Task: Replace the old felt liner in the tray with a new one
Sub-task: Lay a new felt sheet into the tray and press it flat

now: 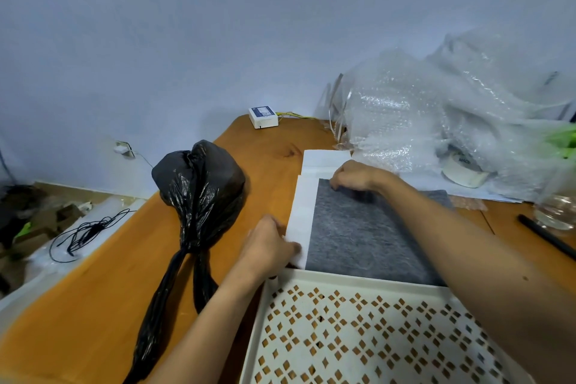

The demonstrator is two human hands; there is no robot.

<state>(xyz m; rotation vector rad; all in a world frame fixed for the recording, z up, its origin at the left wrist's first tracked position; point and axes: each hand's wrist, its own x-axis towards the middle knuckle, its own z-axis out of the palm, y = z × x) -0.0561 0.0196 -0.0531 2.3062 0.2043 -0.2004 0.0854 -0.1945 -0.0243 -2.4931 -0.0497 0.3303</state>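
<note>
A cream plastic tray (358, 277) with a diamond-cut bottom lies near me on the wooden table, with no liner inside it. Just beyond its far rim lies a grey felt sheet (358, 237) on top of white sheets (304, 212). My left hand (268, 246) grips the near left edge of the white sheet beside the felt. My right hand (358, 178) is closed on the felt's far edge, fingers curled over it. My right forearm crosses over the felt and the tray's right side, hiding part of both.
A tied black plastic bag (196, 196) lies left of the sheets. Bubble wrap (436, 121) piles at the back right with a tape roll (464, 171). A small white device (263, 117) sits at the table's far end. A black pen (545, 237) and clear jar (556, 212) are at right.
</note>
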